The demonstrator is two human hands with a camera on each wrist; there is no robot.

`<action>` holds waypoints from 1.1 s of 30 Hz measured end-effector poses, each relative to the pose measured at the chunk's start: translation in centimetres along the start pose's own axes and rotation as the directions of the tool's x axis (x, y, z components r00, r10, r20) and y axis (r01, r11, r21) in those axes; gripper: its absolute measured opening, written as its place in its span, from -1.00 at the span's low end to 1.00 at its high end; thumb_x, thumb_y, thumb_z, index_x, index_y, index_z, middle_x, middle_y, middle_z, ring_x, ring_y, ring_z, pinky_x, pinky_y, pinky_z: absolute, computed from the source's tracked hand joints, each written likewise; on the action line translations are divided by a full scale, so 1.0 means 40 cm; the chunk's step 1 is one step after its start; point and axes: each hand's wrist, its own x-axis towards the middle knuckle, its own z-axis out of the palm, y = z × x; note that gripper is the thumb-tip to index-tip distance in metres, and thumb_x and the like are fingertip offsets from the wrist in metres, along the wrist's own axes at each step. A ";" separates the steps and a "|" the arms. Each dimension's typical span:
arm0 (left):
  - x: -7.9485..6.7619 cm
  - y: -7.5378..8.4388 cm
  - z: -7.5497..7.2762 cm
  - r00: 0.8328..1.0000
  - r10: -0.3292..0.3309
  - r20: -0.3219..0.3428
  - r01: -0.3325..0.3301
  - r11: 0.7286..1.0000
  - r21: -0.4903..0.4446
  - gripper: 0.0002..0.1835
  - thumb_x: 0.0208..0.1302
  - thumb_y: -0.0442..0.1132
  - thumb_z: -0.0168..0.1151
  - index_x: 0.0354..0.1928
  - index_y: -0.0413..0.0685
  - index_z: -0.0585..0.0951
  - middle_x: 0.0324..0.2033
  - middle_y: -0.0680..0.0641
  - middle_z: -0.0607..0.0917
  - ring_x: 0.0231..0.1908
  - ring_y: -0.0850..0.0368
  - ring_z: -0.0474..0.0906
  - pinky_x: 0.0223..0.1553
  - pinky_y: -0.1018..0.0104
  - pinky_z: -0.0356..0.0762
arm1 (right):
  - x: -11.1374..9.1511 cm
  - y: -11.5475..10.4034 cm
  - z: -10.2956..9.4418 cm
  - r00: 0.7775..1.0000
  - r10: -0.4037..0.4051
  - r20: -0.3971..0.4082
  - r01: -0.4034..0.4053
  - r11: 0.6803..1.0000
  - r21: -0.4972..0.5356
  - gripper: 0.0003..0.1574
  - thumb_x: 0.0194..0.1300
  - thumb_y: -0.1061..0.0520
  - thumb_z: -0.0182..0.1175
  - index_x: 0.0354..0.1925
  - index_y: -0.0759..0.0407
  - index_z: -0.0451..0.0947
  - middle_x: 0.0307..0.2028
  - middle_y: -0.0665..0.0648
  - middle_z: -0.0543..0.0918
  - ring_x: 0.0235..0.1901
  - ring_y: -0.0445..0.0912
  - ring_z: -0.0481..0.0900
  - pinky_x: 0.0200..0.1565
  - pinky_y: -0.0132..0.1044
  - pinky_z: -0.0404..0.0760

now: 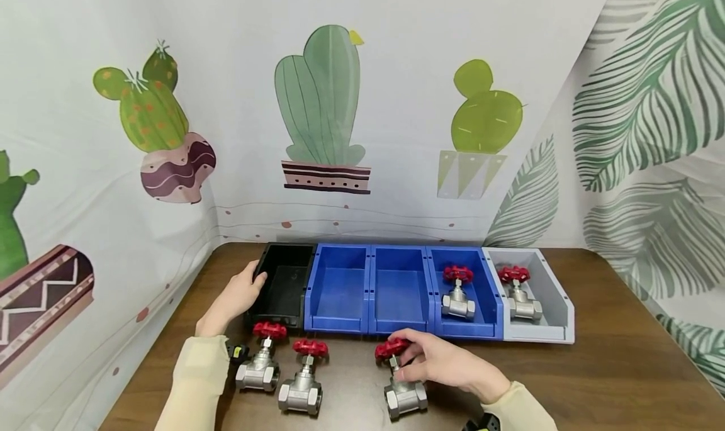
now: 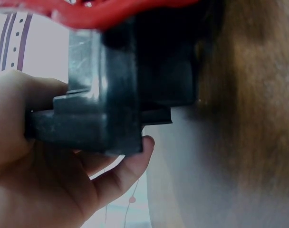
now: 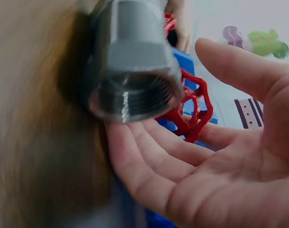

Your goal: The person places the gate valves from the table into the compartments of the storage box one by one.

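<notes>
My left hand (image 1: 239,294) grips the left side wall of a black storage bin (image 1: 286,281), thumb on one side and fingers on the other; the left wrist view shows the bin's wall (image 2: 104,95) between them. My right hand (image 1: 438,360) is around a steel gate valve (image 1: 404,396) with a red handwheel. In the right wrist view its fingers (image 3: 149,175) extend loosely along the valve's far side, while the thumb stands apart from the red handwheel (image 3: 197,107). Two similar valves, one on the left (image 1: 257,371) and another beside it (image 1: 301,390), stand between my hands.
Right of the black bin are three blue bins in a row, the first (image 1: 337,324), the middle one (image 1: 399,324) and the third (image 1: 470,330), which holds a valve (image 1: 459,296). A grey bin (image 1: 538,335) at the end holds another valve (image 1: 522,302). A cactus-print cloth (image 1: 396,217) hangs behind.
</notes>
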 end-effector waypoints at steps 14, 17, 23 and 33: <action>-0.001 0.000 0.002 1.000 0.003 -0.011 -0.003 1.000 0.001 -0.49 0.54 -0.21 -0.10 0.37 -0.40 0.18 0.09 -0.50 0.50 0.06 -0.33 0.49 0.02 -0.18 0.42 | 0.008 0.015 0.006 0.998 0.004 0.059 -0.012 0.991 0.135 -0.13 0.02 0.34 0.45 0.26 0.31 0.29 -0.22 0.22 0.58 -0.25 0.00 0.54 -0.24 -0.30 0.55; 0.003 -0.005 0.006 1.000 0.008 -0.013 -0.008 1.000 0.001 -0.50 0.54 -0.21 -0.09 0.36 -0.38 0.19 0.09 -0.48 0.51 0.05 -0.30 0.50 0.01 -0.16 0.43 | 0.010 0.017 0.009 0.999 0.002 0.049 -0.008 0.993 0.118 -0.14 0.00 0.33 0.47 0.24 0.33 0.30 -0.28 0.14 0.55 -0.31 -0.05 0.48 -0.29 -0.34 0.49; 0.003 -0.012 0.009 1.000 0.006 -0.005 -0.006 1.000 -0.009 -0.50 0.55 -0.19 -0.10 0.37 -0.36 0.19 0.09 -0.46 0.52 0.05 -0.28 0.50 0.01 -0.15 0.43 | 0.011 0.021 0.018 0.999 -0.020 0.045 0.013 0.986 0.165 -0.15 -0.02 0.41 0.41 0.22 0.43 0.26 -0.32 0.15 0.53 -0.40 -0.11 0.47 -0.37 -0.37 0.48; 0.004 -0.009 0.006 1.000 0.006 -0.010 -0.006 1.000 -0.007 -0.49 0.55 -0.18 -0.10 0.38 -0.35 0.19 0.12 -0.47 0.50 0.09 -0.31 0.48 0.05 -0.17 0.40 | 0.017 0.015 0.019 1.000 -0.018 0.002 0.018 0.984 0.178 -0.14 -0.06 0.50 0.34 0.24 0.37 0.29 -0.30 0.24 0.58 -0.36 -0.01 0.53 -0.32 -0.29 0.55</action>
